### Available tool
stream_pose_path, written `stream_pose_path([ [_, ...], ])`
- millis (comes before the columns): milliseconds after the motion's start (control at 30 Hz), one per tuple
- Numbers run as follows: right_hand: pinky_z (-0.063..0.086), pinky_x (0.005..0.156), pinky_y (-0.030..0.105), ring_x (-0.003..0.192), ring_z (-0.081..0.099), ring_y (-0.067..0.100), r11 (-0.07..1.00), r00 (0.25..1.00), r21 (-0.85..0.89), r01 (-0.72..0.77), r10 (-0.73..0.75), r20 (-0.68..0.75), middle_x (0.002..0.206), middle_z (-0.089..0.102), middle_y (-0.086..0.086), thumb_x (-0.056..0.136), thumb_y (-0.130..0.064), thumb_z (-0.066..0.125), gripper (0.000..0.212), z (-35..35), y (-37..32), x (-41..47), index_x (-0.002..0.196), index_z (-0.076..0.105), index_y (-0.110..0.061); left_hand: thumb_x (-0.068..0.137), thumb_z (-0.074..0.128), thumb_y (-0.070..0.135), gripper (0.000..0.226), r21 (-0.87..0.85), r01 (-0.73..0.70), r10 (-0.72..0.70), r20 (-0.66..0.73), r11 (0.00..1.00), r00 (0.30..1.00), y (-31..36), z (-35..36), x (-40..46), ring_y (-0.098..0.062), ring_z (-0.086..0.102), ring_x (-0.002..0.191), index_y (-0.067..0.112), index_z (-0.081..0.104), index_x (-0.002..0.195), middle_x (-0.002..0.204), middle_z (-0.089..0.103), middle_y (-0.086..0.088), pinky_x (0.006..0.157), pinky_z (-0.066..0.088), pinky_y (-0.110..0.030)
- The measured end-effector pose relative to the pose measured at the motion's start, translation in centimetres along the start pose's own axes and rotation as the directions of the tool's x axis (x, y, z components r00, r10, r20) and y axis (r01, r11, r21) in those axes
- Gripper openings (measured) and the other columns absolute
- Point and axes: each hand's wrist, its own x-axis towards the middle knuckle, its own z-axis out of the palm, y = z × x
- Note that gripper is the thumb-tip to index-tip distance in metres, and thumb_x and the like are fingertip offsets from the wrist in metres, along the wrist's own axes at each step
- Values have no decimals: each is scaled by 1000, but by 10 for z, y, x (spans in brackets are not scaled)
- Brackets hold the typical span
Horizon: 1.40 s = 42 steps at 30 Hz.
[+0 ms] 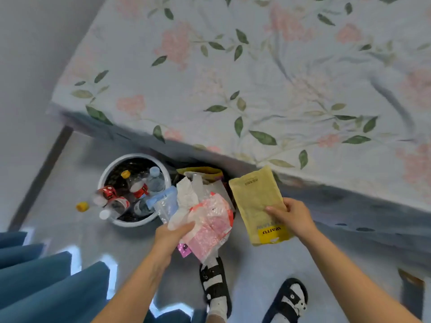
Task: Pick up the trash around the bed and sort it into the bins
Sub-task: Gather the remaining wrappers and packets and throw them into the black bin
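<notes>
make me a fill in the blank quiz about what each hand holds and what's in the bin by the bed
1. The right hand holds a flat ____ paper pouch.
2. The round white bin beside the floral-sheeted bed holds clear plastic ____.
3. The left hand grips a bundle of crumpled plastic ____.
4. A loose yellow bottle cap lies on the ____ beside the bin.

Missing words: yellow; bottles; wrappers; floor
</notes>
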Motion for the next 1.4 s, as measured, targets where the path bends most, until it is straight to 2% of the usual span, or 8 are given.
stream_pose_path([
  [267, 55, 76, 41, 76, 66, 22, 998, 999, -57, -8, 11, 42, 74, 69, 2, 79, -32, 73, 17, 110, -16, 79, 68, 63, -24, 73, 81, 10, 34, -126, 22, -17, 44, 992, 999, -19, 2, 102, -29, 69, 98, 8, 69, 105, 106, 73, -13, 95, 53, -45],
  [433, 55, 76, 37, 76, 65, 19, 991, 999, -137, -10, 17, 51, 76, 67, -1, 81, -32, 72, 16, 139, 7, 129, 74, 62, -21, 74, 81, 19, 54, -29, 4, -3, 29, 1000, 1000, -35, 39, 175, -24, 65, 93, 6, 59, 121, 106, 68, -10, 67, 52, -29],
  [667, 47, 82, 28, 106, 63, 27, 926, 976, -329, 183, -130, 177, 115, 68, 10, 87, -31, 64, 41, 212, 12, 185, 120, 62, -7, 75, 79, 28, 58, 172, 68, -14, -297, 983, 955, -40, 54, 236, -34, 63, 107, 0, 56, 121, 122, 63, -17, 75, 48, -31],
  [900, 47, 92, 37, 113, 58, 32, 871, 965, -488, 50, 84, 250, 124, 61, 14, 87, -39, 63, 52, 251, 30, 216, 126, 55, -7, 75, 80, 25, 61, 392, 118, -4, -280, 912, 960, -56, 37, 258, -33, 60, 113, 0, 54, 124, 126, 60, -18, 81, 49, -34],
  [1100, 47, 89, 34, 111, 59, 30, 891, 975, -450, 60, 45, 219, 117, 66, 10, 82, -42, 66, 50, 232, 26, 195, 120, 61, -10, 70, 82, 31, 65, 398, 68, -1, -167, 915, 986, -47, 34, 236, -33, 62, 107, 3, 55, 122, 117, 64, -17, 89, 53, -39],
  [1167, 49, 88, 35, 108, 61, 29, 876, 975, -472, 100, 9, 223, 114, 66, 10, 83, -39, 65, 46, 216, 19, 173, 120, 58, -12, 73, 78, 32, 59, 547, 53, 48, -169, 836, 984, -35, 29, 213, -32, 62, 107, 3, 55, 119, 117, 64, -15, 85, 51, -36],
  [1267, 49, 74, 37, 102, 61, 31, 740, 957, -616, 271, -139, 254, 111, 62, 12, 91, -36, 54, 42, 182, 13, 126, 122, 46, -9, 83, 65, 33, 50, 816, 67, 110, -158, 574, 981, -13, 23, 157, -33, 58, 112, 3, 48, 120, 122, 58, -14, 82, 47, -34],
  [1400, 49, 80, 37, 112, 55, 27, 614, 939, -711, 344, -215, 268, 121, 58, 6, 97, -41, 39, 38, 127, 20, 69, 121, 51, -14, 91, 46, 38, 41, 972, -104, 214, 59, 209, 975, 10, 38, 76, -29, 58, 113, 13, 52, 123, 124, 57, -9, 83, 47, -34],
])
